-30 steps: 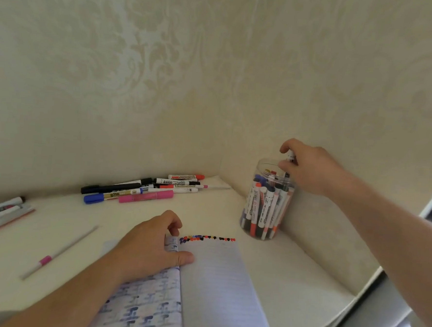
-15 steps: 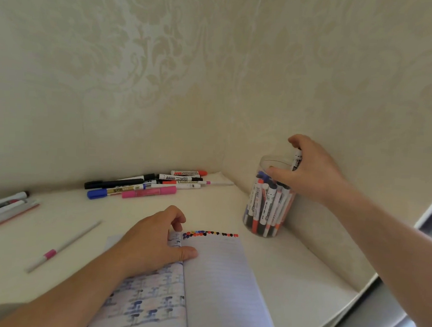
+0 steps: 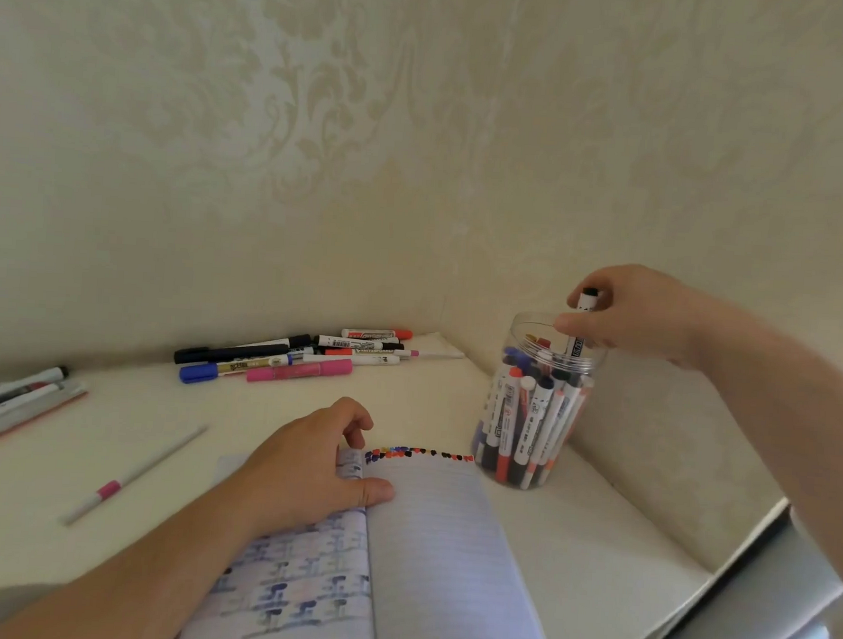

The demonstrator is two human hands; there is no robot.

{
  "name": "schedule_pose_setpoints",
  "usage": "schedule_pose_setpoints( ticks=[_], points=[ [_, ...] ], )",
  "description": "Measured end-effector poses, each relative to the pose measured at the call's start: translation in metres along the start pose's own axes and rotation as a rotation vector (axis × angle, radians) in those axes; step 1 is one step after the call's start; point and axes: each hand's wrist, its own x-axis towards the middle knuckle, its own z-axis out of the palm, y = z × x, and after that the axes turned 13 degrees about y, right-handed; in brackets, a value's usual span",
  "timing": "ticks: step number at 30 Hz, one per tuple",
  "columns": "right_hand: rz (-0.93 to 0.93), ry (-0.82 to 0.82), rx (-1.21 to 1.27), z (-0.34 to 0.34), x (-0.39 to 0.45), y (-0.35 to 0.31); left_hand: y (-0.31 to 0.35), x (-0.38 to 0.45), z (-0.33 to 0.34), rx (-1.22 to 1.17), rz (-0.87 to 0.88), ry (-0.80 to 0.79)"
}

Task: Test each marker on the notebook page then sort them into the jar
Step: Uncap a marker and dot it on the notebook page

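Right hand [image 3: 627, 314] pinches a marker [image 3: 582, 319] upright in the packed jar [image 3: 531, 425] at 3 o'clock; could jam on caps or tip it.

Single head-worn wide-angle view, looking forward and down from close range onto a cream corner tabletop [image 3: 121, 429] where two damask-patterned cream walls [image 3: 323, 115] meet. Both forearms enter from the lower edge, and straight lines bow towards the frame's margins.
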Motion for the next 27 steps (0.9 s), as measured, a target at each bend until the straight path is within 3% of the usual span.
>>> schedule_pose_setpoints(
  ticks=[4,7,9,11,14,20,27],
  points=[
    [-0.048,0.115,0.082,0.003,-0.009,0.005,0.001,0.000,0.000,0.010,0.005,-0.003],
    [0.009,0.358,0.587,-0.006,-0.006,-0.002,0.001,-0.001,0.000,0.005,0.002,0.002],
    [-0.046,0.374,0.749,-0.009,-0.004,-0.003,0.001,-0.001,0.000,0.001,-0.004,0.004],
    [-0.181,0.281,0.594,-0.001,-0.015,-0.007,0.000,-0.002,0.000,-0.004,-0.004,0.008],
    [-0.213,0.092,0.240,0.018,-0.031,-0.006,0.000,-0.002,0.000,-0.006,-0.003,0.005],
    [-0.104,0.000,0.077,0.037,-0.028,-0.008,0.000,-0.001,-0.001,-0.011,0.000,-0.002],
    [-0.193,-0.227,-0.152,0.001,-0.008,-0.035,0.000,-0.001,0.000,0.005,0.007,0.012]
  ],
)
